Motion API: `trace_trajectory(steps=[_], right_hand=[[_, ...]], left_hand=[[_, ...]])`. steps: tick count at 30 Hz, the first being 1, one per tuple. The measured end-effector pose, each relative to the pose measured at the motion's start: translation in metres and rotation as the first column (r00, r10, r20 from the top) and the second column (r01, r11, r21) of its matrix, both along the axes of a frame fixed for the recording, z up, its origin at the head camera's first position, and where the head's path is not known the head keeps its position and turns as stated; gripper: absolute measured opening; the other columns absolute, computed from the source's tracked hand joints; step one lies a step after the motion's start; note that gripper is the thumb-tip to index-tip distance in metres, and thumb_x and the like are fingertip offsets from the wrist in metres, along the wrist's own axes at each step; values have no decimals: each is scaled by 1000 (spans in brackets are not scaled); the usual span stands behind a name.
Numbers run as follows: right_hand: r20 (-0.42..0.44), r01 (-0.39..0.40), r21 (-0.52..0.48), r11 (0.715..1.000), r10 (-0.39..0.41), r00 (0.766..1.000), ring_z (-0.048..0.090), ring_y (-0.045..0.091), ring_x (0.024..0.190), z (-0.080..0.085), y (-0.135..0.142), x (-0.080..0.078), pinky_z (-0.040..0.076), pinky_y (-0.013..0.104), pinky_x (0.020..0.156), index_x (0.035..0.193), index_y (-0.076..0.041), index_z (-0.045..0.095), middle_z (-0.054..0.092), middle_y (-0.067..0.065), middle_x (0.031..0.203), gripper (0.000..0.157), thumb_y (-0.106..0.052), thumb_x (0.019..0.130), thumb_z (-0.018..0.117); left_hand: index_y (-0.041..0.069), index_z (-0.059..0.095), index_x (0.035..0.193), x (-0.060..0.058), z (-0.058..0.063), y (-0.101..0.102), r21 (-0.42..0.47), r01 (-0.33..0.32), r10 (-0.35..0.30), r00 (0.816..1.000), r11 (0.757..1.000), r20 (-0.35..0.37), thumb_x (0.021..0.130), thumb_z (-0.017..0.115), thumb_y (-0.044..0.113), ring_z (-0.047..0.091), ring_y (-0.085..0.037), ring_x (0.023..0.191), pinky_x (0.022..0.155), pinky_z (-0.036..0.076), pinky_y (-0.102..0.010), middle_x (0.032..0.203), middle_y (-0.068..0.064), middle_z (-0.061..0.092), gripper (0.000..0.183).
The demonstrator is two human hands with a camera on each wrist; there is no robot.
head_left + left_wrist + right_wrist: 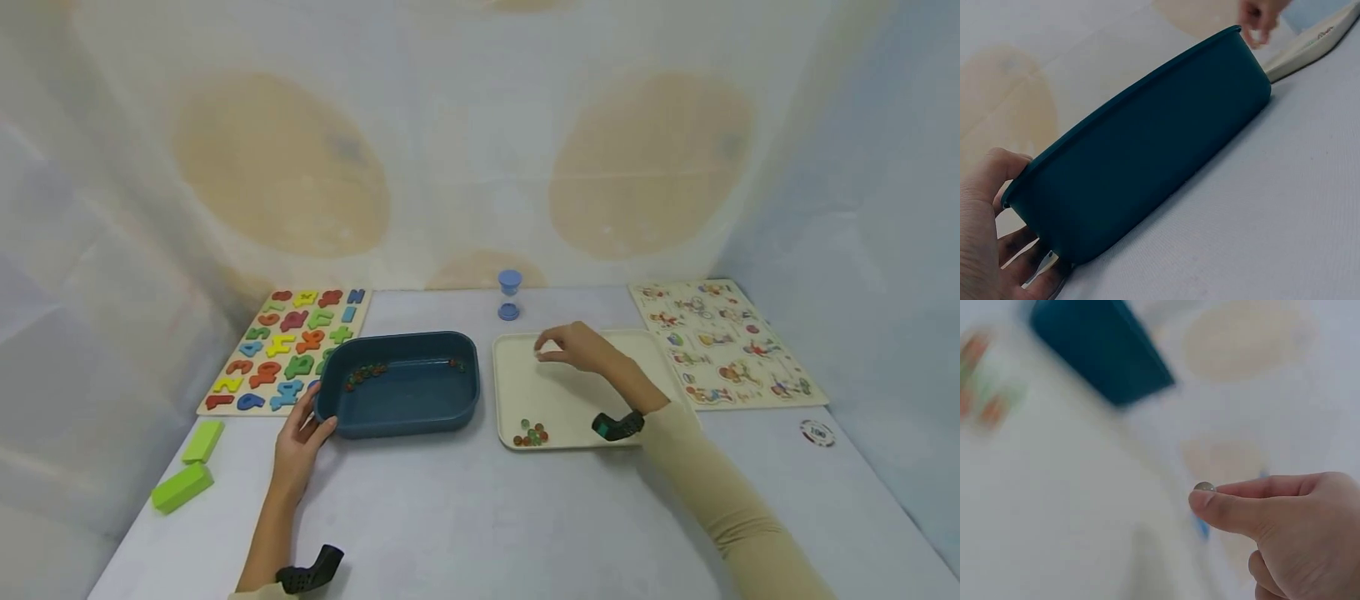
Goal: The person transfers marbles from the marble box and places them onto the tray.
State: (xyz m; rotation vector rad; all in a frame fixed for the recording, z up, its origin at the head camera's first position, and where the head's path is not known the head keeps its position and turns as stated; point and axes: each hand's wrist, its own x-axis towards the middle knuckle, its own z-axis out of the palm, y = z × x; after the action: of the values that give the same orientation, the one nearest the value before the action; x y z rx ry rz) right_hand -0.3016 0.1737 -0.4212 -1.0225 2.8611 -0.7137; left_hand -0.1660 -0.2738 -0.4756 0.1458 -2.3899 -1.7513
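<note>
My left hand [294, 450] holds the left end of a dark teal rectangular basin [408, 427]. In the left wrist view the thumb lies at its rim and the fingers are along the end wall. Several small marbles [363, 376] lie inside the basin, in a line at the left and a few at the right. Above a cream tray [528, 383], my right hand [579, 347] pinches one glassy marble [1204, 486] between thumb and index finger. More green and reddish marbles [532, 435] sit grouped in the tray's near left corner.
An alphabet puzzle board [247, 346] is partly behind the basin at left, with green blocks [182, 487] nearer. A blue sand timer [509, 296] stands at the back. On the right are a picture board [720, 342] and a poker chip [817, 432].
</note>
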Motion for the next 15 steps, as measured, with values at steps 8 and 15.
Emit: trace_trajectory(steps=[8, 15], right_hand=[[94, 91, -24, 996, -89, 992, 27, 9, 50, -27, 49, 8, 25, 23, 47, 105, -15, 66, 40, -6, 55, 25, -23, 82, 65], [29, -24, -96, 995, 27, 999, 24, 8, 44, 7, -3, -4, 26, 21, 44, 109, -12, 65, 31, -6, 47, 31, -25, 81, 66]], left_hand=[[34, 31, 138, 2, 3, 1, 11, -2, 2, 1000, 1000, 8, 88, 57, 28, 34, -28, 127, 87, 40, -11, 144, -3, 29, 57], [35, 32, 138, 1, 1, 1, 25, -6, 6, 1000, 1000, 12, 88, 58, 28, 35, -28, 127, 86, 42, -11, 144, -3, 29, 57]])
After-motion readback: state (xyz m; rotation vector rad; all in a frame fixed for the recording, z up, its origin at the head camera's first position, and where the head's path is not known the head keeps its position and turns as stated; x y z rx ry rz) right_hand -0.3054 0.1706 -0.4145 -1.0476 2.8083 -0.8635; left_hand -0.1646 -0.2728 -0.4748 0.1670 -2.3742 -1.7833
